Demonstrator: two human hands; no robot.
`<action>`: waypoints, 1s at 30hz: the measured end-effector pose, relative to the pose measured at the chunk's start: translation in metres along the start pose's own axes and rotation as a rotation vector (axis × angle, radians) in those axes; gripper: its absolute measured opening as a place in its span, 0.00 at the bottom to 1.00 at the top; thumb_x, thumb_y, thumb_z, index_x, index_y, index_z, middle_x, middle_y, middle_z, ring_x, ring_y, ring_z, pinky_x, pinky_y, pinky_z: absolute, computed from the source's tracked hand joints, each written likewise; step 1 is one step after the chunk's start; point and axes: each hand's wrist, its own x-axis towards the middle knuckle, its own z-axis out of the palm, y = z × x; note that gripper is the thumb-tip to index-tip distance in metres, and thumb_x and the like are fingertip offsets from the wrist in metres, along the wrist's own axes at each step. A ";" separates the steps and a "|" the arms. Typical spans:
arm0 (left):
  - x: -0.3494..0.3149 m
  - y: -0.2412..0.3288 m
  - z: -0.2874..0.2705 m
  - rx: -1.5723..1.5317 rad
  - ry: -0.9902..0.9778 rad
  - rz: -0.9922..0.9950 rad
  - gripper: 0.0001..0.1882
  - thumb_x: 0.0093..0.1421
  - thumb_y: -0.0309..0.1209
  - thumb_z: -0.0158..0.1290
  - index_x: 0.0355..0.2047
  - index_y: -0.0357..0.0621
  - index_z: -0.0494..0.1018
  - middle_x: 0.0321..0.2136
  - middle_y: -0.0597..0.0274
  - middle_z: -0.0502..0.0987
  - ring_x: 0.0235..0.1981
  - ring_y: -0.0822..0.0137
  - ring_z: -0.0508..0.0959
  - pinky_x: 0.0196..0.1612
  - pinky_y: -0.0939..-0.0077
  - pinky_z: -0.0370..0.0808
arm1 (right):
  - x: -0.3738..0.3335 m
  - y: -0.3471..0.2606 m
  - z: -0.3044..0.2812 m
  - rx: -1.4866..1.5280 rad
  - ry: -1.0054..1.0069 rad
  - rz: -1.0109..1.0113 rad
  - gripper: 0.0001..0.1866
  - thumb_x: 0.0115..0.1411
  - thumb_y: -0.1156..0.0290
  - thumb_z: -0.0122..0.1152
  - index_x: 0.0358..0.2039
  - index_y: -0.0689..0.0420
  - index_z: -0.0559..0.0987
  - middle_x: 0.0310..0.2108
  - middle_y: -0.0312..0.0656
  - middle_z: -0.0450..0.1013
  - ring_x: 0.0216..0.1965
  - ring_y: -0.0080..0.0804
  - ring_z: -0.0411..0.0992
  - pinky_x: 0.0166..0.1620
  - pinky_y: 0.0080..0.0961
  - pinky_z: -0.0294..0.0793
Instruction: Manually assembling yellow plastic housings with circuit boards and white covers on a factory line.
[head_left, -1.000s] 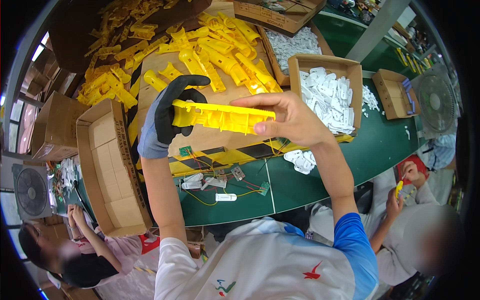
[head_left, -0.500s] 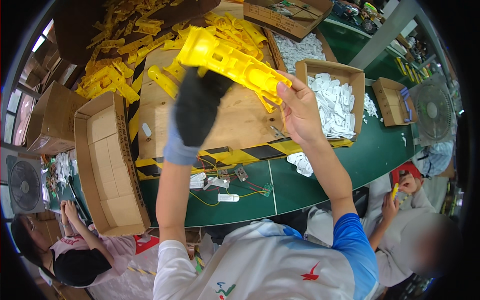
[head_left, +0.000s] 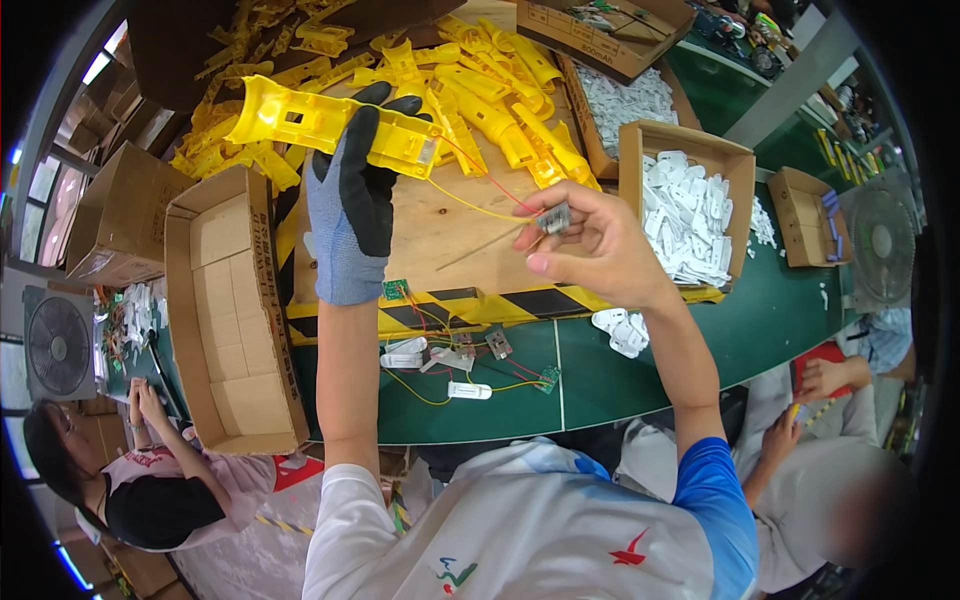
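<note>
My left hand (head_left: 352, 205), in a grey and black glove, grips a yellow plastic shell half (head_left: 290, 112) above the wooden board. Red and yellow wires stretch from the shell's right end to a small silvery part (head_left: 553, 219). Bare fingers of my right hand (head_left: 600, 245) pinch that part. A thin stick-like tool (head_left: 480, 247) slants out below those fingers; its grip is hidden. By my left wrist, a small green circuit board (head_left: 396, 289) rests at the striped edge. Nearer me lie wired parts, with a white piece (head_left: 469, 390) among them.
Yellow shells (head_left: 490, 100) pile up on the wooden board (head_left: 450, 270). An open carton (head_left: 225, 330) stands left. On the right, a box (head_left: 737, 170) holds white pieces, and a smaller box (head_left: 800, 215) holds purple items. Two people sit at the sides, one with hands (head_left: 148, 410) together.
My right hand has let go of the yellow shell and now pinches the wired silvery part. My left hand has carried the shell leftward, and it lies more level.
</note>
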 end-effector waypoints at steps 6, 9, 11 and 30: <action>-0.005 0.005 -0.003 0.041 0.047 0.038 0.20 0.63 0.34 0.55 0.52 0.35 0.71 0.38 0.56 0.80 0.41 0.70 0.78 0.43 0.81 0.74 | 0.003 -0.006 -0.002 0.198 0.194 -0.006 0.20 0.56 0.76 0.67 0.49 0.65 0.75 0.37 0.39 0.76 0.36 0.18 0.74 0.43 0.16 0.74; -0.007 0.002 0.002 0.036 0.054 0.028 0.18 0.63 0.33 0.54 0.51 0.36 0.72 0.38 0.58 0.79 0.40 0.71 0.78 0.43 0.80 0.75 | 0.002 -0.007 -0.009 0.160 0.232 -0.050 0.21 0.56 0.78 0.66 0.50 0.65 0.73 0.38 0.41 0.77 0.37 0.21 0.76 0.44 0.18 0.75; -0.006 -0.003 0.003 0.054 0.051 0.009 0.18 0.63 0.32 0.55 0.52 0.36 0.72 0.40 0.59 0.78 0.39 0.70 0.79 0.43 0.79 0.75 | 0.002 -0.005 -0.008 0.169 0.247 -0.080 0.21 0.56 0.78 0.66 0.50 0.64 0.72 0.38 0.43 0.77 0.38 0.23 0.76 0.44 0.19 0.76; -0.021 -0.038 -0.003 0.170 -0.311 -0.366 0.22 0.64 0.37 0.53 0.53 0.35 0.70 0.28 0.62 0.77 0.26 0.72 0.76 0.32 0.79 0.73 | 0.005 0.004 0.002 0.799 0.155 -0.226 0.27 0.63 0.75 0.57 0.61 0.62 0.60 0.37 0.39 0.73 0.41 0.23 0.72 0.50 0.25 0.74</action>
